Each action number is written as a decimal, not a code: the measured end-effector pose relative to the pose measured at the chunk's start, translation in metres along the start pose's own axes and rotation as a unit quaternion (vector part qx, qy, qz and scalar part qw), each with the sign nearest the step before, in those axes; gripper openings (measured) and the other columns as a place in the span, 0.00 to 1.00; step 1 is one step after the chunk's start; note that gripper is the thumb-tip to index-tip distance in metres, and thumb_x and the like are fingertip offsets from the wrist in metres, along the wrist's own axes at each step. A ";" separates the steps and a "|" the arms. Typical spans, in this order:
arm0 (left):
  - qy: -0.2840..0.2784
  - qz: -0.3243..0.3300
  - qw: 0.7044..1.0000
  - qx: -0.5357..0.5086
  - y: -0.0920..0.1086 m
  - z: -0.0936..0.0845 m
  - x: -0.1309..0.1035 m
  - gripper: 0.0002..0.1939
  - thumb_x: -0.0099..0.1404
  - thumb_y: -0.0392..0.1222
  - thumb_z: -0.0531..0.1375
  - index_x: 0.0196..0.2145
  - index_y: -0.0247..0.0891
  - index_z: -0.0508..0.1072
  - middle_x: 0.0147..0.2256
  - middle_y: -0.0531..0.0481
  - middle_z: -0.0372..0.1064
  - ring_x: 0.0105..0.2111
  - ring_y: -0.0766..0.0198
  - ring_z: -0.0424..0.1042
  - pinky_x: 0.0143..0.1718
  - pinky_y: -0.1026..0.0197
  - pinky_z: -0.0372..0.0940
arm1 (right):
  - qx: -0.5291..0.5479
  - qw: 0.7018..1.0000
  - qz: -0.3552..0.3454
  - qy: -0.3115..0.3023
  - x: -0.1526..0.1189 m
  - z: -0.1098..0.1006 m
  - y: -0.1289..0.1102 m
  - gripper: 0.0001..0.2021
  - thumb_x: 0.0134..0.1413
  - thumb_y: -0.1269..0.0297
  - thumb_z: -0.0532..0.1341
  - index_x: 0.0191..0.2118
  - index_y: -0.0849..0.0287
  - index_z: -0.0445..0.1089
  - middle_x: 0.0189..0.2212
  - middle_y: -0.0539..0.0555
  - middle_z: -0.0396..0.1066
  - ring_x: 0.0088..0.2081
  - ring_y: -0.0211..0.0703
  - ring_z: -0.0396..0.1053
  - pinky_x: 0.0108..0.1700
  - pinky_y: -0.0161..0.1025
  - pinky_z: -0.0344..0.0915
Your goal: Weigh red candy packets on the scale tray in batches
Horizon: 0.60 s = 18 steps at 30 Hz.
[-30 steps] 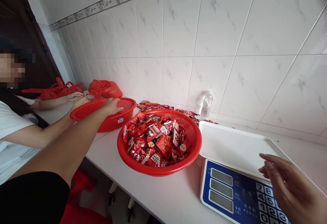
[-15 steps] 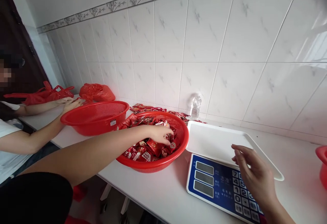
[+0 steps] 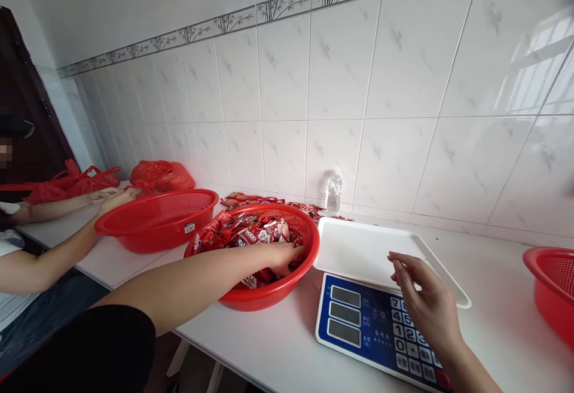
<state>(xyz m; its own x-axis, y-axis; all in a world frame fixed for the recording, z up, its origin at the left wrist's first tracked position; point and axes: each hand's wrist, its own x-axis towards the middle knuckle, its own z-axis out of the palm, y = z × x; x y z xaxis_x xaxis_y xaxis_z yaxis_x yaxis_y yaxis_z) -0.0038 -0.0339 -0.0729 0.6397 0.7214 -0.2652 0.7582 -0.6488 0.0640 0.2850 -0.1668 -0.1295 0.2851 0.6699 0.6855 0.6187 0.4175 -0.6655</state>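
My left hand (image 3: 287, 258) reaches down into a red plastic basket (image 3: 264, 298) heaped with small red wrapped packets (image 3: 251, 236). Its fingertips are sunk among the packets near the right wall, so their grip is hidden. Over the right part of a blue and white digital scale (image 3: 376, 327) hovers my right hand (image 3: 426, 297), thumb and fingers drawn together, with nothing visible in them. The scale's white tray (image 3: 363, 249) is bare.
Left of the basket stands another red basket (image 3: 156, 222), beside a co-worker's hands (image 3: 114, 198). Red plastic bags (image 3: 161, 174) lie behind it. A clear bottle (image 3: 334, 194) and loose packets (image 3: 251, 200) line the wall. Another red basket (image 3: 551, 297) is at the right edge.
My left hand has gone deeper into the packets, and its fingers are now hidden. My right hand stays over the scale. The view has shifted a little to the right.
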 end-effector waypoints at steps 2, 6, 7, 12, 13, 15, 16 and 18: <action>-0.015 0.011 0.999 0.047 -0.001 0.001 0.002 0.28 0.50 0.42 0.63 0.51 0.44 0.68 0.44 0.43 0.71 0.41 0.46 0.70 0.38 0.52 0.66 | -0.001 1.000 0.004 -0.002 0.001 0.001 0.001 0.13 0.61 0.53 0.55 0.43 0.51 0.72 0.40 0.51 0.73 0.31 0.36 0.73 0.28 0.30 0.70; -0.017 0.000 0.998 0.059 -0.005 0.002 0.006 0.15 0.53 0.43 0.61 0.41 0.46 0.74 0.38 0.47 0.73 0.36 0.51 0.71 0.35 0.56 0.64 | 0.003 1.000 0.014 0.004 0.002 0.001 0.003 0.13 0.61 0.52 0.55 0.44 0.51 0.71 0.39 0.51 0.74 0.31 0.37 0.73 0.28 0.31 0.70; -0.010 -0.008 0.999 0.049 -0.008 0.001 0.007 0.12 0.53 0.43 0.60 0.38 0.45 0.74 0.35 0.48 0.73 0.33 0.54 0.71 0.32 0.58 0.62 | 0.006 1.000 0.018 0.007 0.002 0.000 0.004 0.14 0.61 0.52 0.55 0.44 0.52 0.71 0.38 0.52 0.75 0.31 0.38 0.73 0.27 0.31 0.70; 0.090 0.004 0.996 -0.014 -0.027 -0.018 0.010 0.04 0.53 0.34 0.57 0.28 0.41 0.69 0.29 0.54 0.70 0.27 0.64 0.66 0.27 0.64 0.57 | 0.014 1.000 0.026 0.012 0.003 0.000 0.004 0.15 0.60 0.51 0.56 0.44 0.54 0.72 0.37 0.54 0.76 0.30 0.40 0.74 0.27 0.32 0.71; 0.111 0.011 0.993 -0.030 -0.030 -0.024 0.010 0.04 0.53 0.33 0.57 0.28 0.41 0.68 0.29 0.55 0.69 0.28 0.65 0.66 0.27 0.65 0.57 | 0.015 1.000 0.024 0.012 0.003 0.000 0.004 0.15 0.60 0.51 0.56 0.44 0.54 0.72 0.37 0.54 0.76 0.30 0.40 0.74 0.27 0.32 0.71; 0.141 0.011 0.988 -0.061 -0.031 -0.038 0.009 0.03 0.54 0.34 0.57 0.27 0.41 0.68 0.28 0.56 0.69 0.28 0.66 0.66 0.28 0.66 0.57 | 0.018 1.000 0.021 0.014 0.003 0.001 0.004 0.16 0.60 0.51 0.56 0.44 0.54 0.72 0.36 0.54 0.76 0.30 0.39 0.74 0.27 0.32 0.71; 0.153 0.010 0.985 -0.078 -0.029 -0.045 0.008 0.03 0.55 0.34 0.57 0.27 0.40 0.68 0.28 0.56 0.69 0.28 0.66 0.66 0.29 0.66 0.57 | 0.019 0.999 0.020 0.016 0.003 0.001 0.004 0.15 0.59 0.51 0.56 0.44 0.54 0.72 0.36 0.53 0.76 0.29 0.39 0.74 0.27 0.32 0.71; 0.179 0.017 0.977 -0.119 -0.019 -0.056 0.008 0.02 0.55 0.34 0.57 0.28 0.40 0.68 0.30 0.56 0.70 0.30 0.65 0.68 0.30 0.66 0.59 | 0.020 0.999 0.020 0.017 0.003 0.001 0.004 0.15 0.59 0.51 0.56 0.44 0.54 0.72 0.36 0.53 0.76 0.30 0.39 0.74 0.27 0.32 0.71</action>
<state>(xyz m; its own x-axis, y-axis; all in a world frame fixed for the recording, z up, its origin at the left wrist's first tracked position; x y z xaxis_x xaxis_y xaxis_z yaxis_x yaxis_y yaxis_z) -0.0063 -0.0020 -0.0220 0.6358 0.7665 0.0907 0.7166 -0.6299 0.2995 0.2878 -0.1627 -0.1298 0.3331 0.6658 0.6677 0.5766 0.4164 -0.7029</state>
